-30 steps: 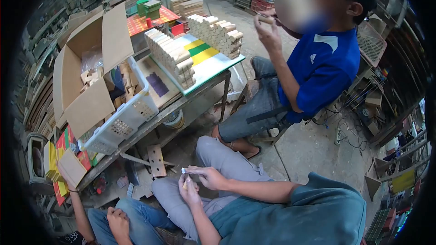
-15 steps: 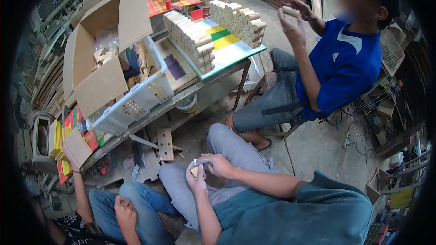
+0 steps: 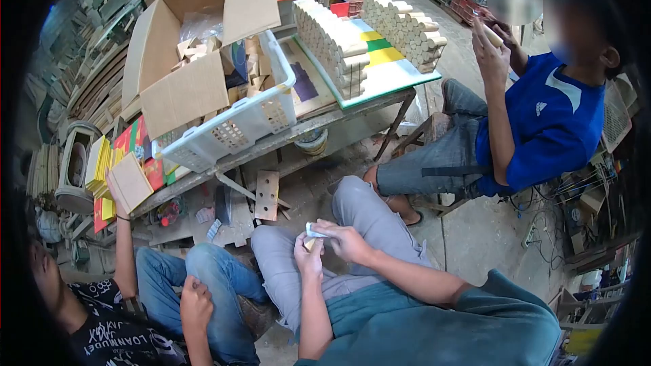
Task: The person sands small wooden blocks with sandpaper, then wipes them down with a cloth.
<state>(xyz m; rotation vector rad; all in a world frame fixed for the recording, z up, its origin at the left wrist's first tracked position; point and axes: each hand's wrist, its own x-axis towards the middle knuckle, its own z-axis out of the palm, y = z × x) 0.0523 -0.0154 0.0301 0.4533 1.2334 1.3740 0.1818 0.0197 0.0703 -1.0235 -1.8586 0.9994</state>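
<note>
Over my lap, my left hand [image 3: 309, 257] is closed around a small pale wooden block [image 3: 310, 244]. My right hand [image 3: 348, 241] pinches a whitish folded piece [image 3: 316, 230], like sandpaper or cloth, against the top of the block. Both hands are close together, and my fingers cover much of the block. Grey trousers [image 3: 356, 207] on my bent legs lie just beyond the hands.
A bench [image 3: 230, 161] carries a white plastic crate [image 3: 234, 129], an open cardboard box [image 3: 186, 98] of wooden blocks and stacked wooden cylinders [image 3: 403, 30]. One person in blue [image 3: 559, 122] sits at right; another in jeans [image 3: 220, 278] sits at left, reaching for a board [image 3: 131, 181].
The view has shifted, so the scene sits further right and lower. The whitish piece in my right hand shows more, above the block. The person in blue has moved their hands slightly.
</note>
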